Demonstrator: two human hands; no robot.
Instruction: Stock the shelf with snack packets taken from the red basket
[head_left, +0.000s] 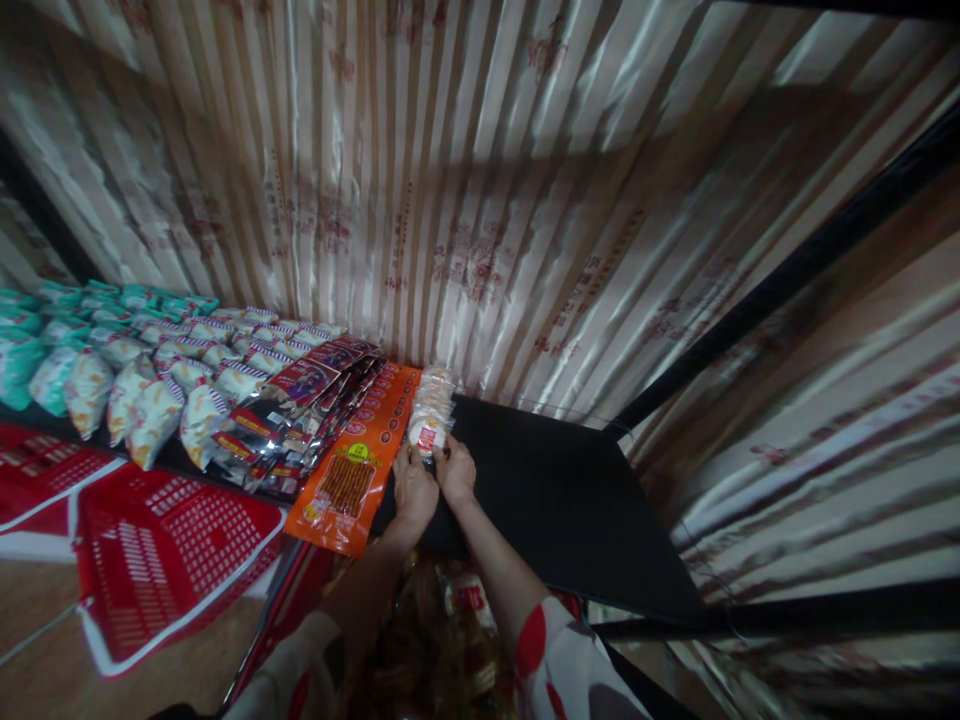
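Observation:
Both my hands meet at the front of a row of clear snack packets (430,405) standing on a black shelf (570,500). My left hand (413,492) and my right hand (455,468) are closed on the nearest packet, which has a red label. An orange packet of dried sticks (352,470) lies just left of my left hand.
Rows of dark red, white and teal snack bags (187,385) fill the shelf to the left. Red plastic baskets (161,560) stand below at lower left. More wrapped goods (450,640) sit under my forearms. A striped curtain (480,180) hangs behind the shelf.

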